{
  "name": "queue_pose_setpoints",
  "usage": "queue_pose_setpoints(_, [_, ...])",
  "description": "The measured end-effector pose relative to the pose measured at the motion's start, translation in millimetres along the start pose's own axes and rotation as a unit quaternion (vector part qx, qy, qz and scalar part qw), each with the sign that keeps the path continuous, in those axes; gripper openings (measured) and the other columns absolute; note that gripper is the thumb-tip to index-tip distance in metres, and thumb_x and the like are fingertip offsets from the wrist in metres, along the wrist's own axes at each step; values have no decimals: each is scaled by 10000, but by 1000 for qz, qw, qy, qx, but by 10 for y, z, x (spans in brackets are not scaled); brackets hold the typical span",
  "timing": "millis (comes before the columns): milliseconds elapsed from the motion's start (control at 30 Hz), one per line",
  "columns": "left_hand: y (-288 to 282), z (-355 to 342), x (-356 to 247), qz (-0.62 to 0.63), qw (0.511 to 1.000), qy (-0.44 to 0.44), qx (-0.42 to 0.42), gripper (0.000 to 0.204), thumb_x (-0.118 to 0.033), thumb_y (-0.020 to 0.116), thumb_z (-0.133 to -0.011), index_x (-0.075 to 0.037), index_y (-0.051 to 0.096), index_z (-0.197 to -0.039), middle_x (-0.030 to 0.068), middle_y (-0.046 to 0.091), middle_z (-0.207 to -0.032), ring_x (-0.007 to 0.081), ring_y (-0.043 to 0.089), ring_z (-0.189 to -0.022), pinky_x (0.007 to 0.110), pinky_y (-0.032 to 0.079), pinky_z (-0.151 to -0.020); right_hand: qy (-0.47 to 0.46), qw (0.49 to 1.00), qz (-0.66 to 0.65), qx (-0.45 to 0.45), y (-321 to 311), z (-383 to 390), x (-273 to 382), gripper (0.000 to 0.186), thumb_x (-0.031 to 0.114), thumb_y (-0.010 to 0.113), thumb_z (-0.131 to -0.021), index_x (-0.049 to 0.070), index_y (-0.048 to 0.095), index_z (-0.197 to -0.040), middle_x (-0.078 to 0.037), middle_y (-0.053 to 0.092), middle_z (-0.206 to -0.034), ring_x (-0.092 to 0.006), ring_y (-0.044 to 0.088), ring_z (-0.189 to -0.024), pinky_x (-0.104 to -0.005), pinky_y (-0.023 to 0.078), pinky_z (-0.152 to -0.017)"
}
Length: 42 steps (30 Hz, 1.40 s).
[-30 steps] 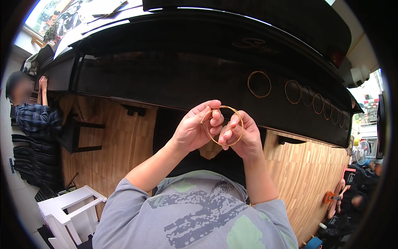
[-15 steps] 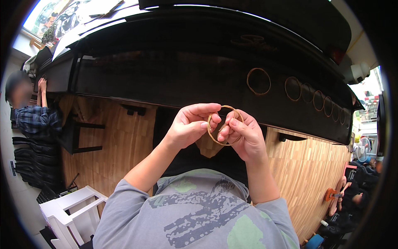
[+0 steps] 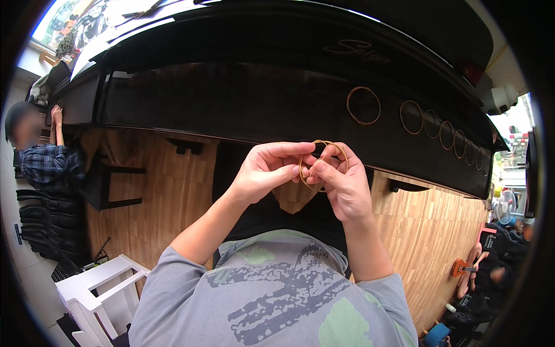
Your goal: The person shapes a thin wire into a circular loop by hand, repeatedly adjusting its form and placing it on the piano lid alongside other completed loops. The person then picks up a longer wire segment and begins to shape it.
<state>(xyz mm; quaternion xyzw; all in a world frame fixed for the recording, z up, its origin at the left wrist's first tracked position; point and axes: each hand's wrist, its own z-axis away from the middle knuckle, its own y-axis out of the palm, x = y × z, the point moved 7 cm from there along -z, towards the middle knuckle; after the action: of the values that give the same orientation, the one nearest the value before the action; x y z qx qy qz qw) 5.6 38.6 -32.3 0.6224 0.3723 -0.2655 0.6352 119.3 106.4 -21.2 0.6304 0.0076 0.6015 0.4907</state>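
Observation:
A coiled golden metal string (image 3: 329, 142) is held up in front of my chest, close to the near edge of the black piano lid (image 3: 231, 110). My left hand (image 3: 260, 173) pinches the coil's left side between thumb and fingertips. On the other side my right hand (image 3: 348, 188) grips it, thumb against bent fingers, near a loose end of the string. Fingers partly hide the coil. A larger coiled string (image 3: 348, 107) lies on the lid beyond my right hand. Several more coils (image 3: 400, 117) form a row toward the lid's right end.
At the far left a person (image 3: 43, 162) in a plaid shirt has both hands at a dark surface, beside a black stool (image 3: 104, 185). A white wooden frame (image 3: 95, 289) stands at lower left. Lower right, other people sit near a small orange stringed instrument (image 3: 461, 268).
The coil has turned and been drawn narrower between my hands, its loop looking less round. Both hands have come slightly closer together. The view has shifted a little.

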Motion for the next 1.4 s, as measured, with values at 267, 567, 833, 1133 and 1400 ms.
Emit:
queue_pose_setpoints(267, [-5,27,-23,-39,998,19,-36,376,29,583,-855,50,560,-1230,151,663,-1045,163,657,-872,267,540,-794,-69,994,68,-47,-64,-11,4,333,14,686,-843,17,479,-1104,-70,659,-815,-94,624,-736,-214,495,-700])
queue_pose_setpoints(567, [-138,51,-76,-29,994,34,-96,276,8,607,-867,37,623,-1141,147,684,-964,131,634,-709,237,535,-677,-188,888,412,-77,-65,50,200,247,31,711,-796,20,642,-1033,-6,627,-761,-79,556,-666,-233,436,-662])
queue_pose_setpoints(833, [5,69,-71,-185,977,1,-104,187,12,581,-898,17,660,-1068,110,689,-965,79,616,-704,214,530,-651,-186,834,500,-141,-71,69,383,83,31,686,-768,21,611,-804,-31,571,-715,-118,527,-652,-268,420,-661])
queue_pose_setpoints(1133, [-29,83,-167,-181,980,31,-70,183,-38,449,-967,-19,535,-1128,131,690,-934,101,640,-719,210,489,-617,-153,926,336,-76,-161,21,246,103,39,657,-827,26,616,-920,33,567,-750,-40,498,-688,-205,418,-646])
queue_pose_setpoints(1400, [-41,76,-153,-142,986,21,-80,450,-137,511,-958,-16,333,-1354,157,670,-962,107,637,-733,205,485,-647,-165,918,356,-57,-122,34,241,232,19,634,-851,12,627,-1083,21,598,-766,-34,516,-681,-189,417,-631])
